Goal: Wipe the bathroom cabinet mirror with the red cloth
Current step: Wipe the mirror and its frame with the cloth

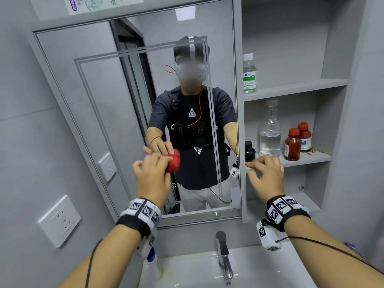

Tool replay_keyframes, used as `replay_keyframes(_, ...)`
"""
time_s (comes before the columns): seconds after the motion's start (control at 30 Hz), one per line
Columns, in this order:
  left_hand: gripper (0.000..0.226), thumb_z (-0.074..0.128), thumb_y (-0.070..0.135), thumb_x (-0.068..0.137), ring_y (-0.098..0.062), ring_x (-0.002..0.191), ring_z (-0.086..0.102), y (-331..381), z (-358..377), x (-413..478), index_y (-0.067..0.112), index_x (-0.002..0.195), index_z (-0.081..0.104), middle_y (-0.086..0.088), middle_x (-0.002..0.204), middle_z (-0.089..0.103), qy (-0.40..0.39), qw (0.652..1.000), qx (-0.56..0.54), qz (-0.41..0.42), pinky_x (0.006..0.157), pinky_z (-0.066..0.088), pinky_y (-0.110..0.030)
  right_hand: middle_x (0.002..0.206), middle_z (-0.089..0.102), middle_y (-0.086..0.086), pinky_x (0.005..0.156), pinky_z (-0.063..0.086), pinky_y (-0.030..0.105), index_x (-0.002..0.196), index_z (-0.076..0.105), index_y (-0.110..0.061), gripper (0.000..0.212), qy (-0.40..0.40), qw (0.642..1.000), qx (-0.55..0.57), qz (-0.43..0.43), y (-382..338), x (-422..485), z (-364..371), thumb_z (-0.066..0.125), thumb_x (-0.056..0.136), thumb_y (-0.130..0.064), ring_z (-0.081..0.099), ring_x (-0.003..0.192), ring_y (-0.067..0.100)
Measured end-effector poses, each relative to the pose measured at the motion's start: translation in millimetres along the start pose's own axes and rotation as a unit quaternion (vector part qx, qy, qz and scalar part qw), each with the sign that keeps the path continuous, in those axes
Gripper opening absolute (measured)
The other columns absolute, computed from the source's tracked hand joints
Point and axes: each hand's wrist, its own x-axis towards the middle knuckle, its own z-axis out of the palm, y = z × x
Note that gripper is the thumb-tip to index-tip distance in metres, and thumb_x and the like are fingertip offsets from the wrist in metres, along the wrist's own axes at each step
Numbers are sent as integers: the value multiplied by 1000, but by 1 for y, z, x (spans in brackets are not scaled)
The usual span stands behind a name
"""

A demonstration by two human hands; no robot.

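Note:
The cabinet mirror (99,113) is a grey-framed door in front of me, reflecting a person in a dark shirt. My left hand (152,179) presses a bunched red cloth (173,163) against the lower middle of the glass. My right hand (267,176) grips the mirror door's right edge with its fingertips, next to the open shelves. Both wrists wear black bands with square markers.
Open grey shelves (295,89) to the right hold a clear bottle with a green label (249,74), a glass bottle (269,132), two red-capped brown bottles (292,145) and a small black jar (249,151). A chrome tap (223,253) and white basin (187,271) lie below. Wall sockets (59,221) sit left.

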Motion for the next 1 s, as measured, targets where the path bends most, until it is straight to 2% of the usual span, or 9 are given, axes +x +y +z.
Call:
replay_keyframes(0.1, 46, 78, -2, 69, -20, 97, 56, 0, 7, -19, 26, 105, 72, 8, 100, 61, -37, 999, 0, 29, 86, 23, -37, 95, 55, -10, 96, 23, 28, 101, 82, -23, 15, -5, 1000, -5, 0, 3, 0, 0, 73, 91, -16, 38, 101, 11)
replay_keyframes(0.27, 45, 70, 3, 74, -19, 104, 52, 8, -8, 37, 28, 112, 65, 9, 108, 57, 75, 997, -18, -5, 88, 19, -34, 94, 54, -11, 96, 23, 28, 99, 81, -23, 15, 6, 1000, -10, -4, 3, -1, 4, 72, 90, -16, 38, 100, 11)
replay_keyframes(0.43, 43, 76, -1, 74, -23, 97, 56, 22, 9, 4, 23, 109, 71, 5, 102, 62, 13, 999, -4, 32, 88, 25, -34, 95, 53, -12, 96, 25, 30, 101, 81, -25, 26, 0, 1000, -3, -9, 5, 0, 3, 59, 89, -30, 37, 100, 10)
replay_keyframes(0.5, 41, 77, 0, 75, -22, 96, 56, 20, 11, -3, 24, 108, 72, 7, 99, 61, -9, 999, 0, 47, 88, 22, -34, 94, 53, -12, 95, 25, 30, 101, 81, -25, 25, 1, 1000, -2, -14, 6, 0, 2, 59, 89, -30, 37, 99, 10)
replay_keyframes(0.57, 41, 75, 1, 75, -20, 98, 56, 17, 7, 11, 25, 108, 71, 8, 102, 60, 16, 999, -10, 50, 89, 21, -33, 94, 53, -11, 94, 23, 28, 100, 81, -24, 21, 6, 1000, -1, -16, 6, 1, 2, 63, 89, -25, 36, 99, 9)
replay_keyframes(0.67, 42, 71, 3, 76, -20, 102, 55, 16, -2, 33, 24, 112, 68, 7, 107, 60, 70, 997, -24, 11, 91, 21, -33, 94, 54, -11, 94, 23, 27, 100, 81, -24, 18, 9, 1000, -2, -9, 6, 0, 5, 68, 90, -20, 37, 100, 10)
replay_keyframes(0.8, 44, 77, 0, 74, -23, 99, 56, 23, 6, 10, 23, 111, 71, 4, 102, 62, 19, 1000, -7, 17, 90, 25, -35, 94, 54, -11, 93, 23, 27, 100, 81, -25, 17, 4, 1000, 5, -14, 6, 0, 3, 69, 90, -19, 39, 100, 11)
replay_keyframes(0.9, 43, 78, -1, 74, -22, 96, 57, 23, 11, -5, 24, 108, 74, 6, 98, 62, -13, 999, -2, 40, 89, 22, -34, 95, 54, -11, 94, 24, 29, 100, 81, -25, 18, -7, 1000, 6, -10, 5, -1, 0, 73, 90, -13, 39, 101, 12)
replay_keyframes(1.0, 42, 72, 1, 75, -21, 100, 55, 22, 2, 22, 25, 110, 71, 7, 103, 60, 45, 998, -16, 27, 90, 20, -32, 95, 55, -9, 96, 26, 32, 101, 82, -24, 18, -8, 1000, 6, -11, 4, -1, -1, 73, 90, -12, 41, 101, 14)
